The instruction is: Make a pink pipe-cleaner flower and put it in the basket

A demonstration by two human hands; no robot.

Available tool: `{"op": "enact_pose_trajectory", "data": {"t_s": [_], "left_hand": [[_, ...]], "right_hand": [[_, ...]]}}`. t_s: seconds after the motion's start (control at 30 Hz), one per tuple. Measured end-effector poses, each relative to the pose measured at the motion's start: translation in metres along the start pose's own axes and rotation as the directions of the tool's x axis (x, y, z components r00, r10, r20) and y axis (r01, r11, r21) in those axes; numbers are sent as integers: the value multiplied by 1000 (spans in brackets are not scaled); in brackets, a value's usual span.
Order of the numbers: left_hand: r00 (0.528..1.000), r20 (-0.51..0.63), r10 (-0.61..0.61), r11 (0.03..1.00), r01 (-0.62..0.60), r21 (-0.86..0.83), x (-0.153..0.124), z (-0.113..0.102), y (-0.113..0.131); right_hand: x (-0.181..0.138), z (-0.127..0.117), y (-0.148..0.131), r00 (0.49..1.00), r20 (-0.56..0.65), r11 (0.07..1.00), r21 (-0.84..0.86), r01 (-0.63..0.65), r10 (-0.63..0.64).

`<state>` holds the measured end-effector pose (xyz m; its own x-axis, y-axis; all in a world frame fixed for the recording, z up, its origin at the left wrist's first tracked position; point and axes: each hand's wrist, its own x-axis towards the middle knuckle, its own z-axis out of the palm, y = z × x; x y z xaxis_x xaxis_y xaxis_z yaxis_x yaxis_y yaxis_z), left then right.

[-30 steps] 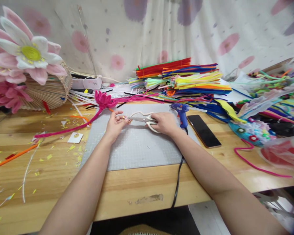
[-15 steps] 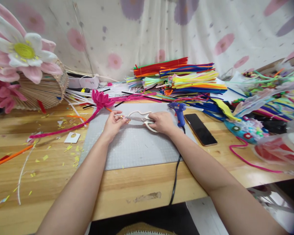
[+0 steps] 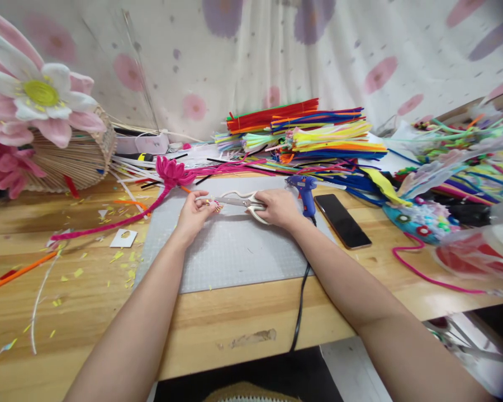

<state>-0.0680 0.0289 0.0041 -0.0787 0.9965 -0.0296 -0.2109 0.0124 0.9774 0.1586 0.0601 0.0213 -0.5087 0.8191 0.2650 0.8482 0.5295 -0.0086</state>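
The scissors (image 3: 245, 203) were over the upper part of the grey mat (image 3: 235, 257), blades pointing left, their tips at the left hand's fingertips. The right hand's (image 3: 274, 206) grip was closed around the pale handles. The left hand's (image 3: 194, 215) grip was pinched, thumb to fingers, on a small piece (image 3: 218, 206) with yellowish tips, too tiny to make out.

Just beyond the left hand lay a magenta flower (image 3: 172, 172), its long stem (image 3: 109, 226) running left past the mat onto the desk (image 3: 201, 329). The blue glue gun (image 3: 305, 192) lay close beside the right hand, at the mat's right side; its black cord (image 3: 300, 318) passed under the right forearm and over the desk's front edge. A phone (image 3: 343, 221) lay right of it. Bundles of coloured stems (image 3: 331, 137) crowded the back. To the left were a holed white card (image 3: 123, 239), yellow scraps (image 3: 131, 273) and a large pink-and-white flower (image 3: 42, 94).
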Motion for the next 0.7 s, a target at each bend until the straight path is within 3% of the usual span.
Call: {"op": "enact_pose_trajectory", "data": {"t_s": [0.7], "left_hand": [[998,21,61,996,-62,62,2,-1,-4]], "right_hand": [[0,1,0,1000,20,999,-42,22,-22]]}}
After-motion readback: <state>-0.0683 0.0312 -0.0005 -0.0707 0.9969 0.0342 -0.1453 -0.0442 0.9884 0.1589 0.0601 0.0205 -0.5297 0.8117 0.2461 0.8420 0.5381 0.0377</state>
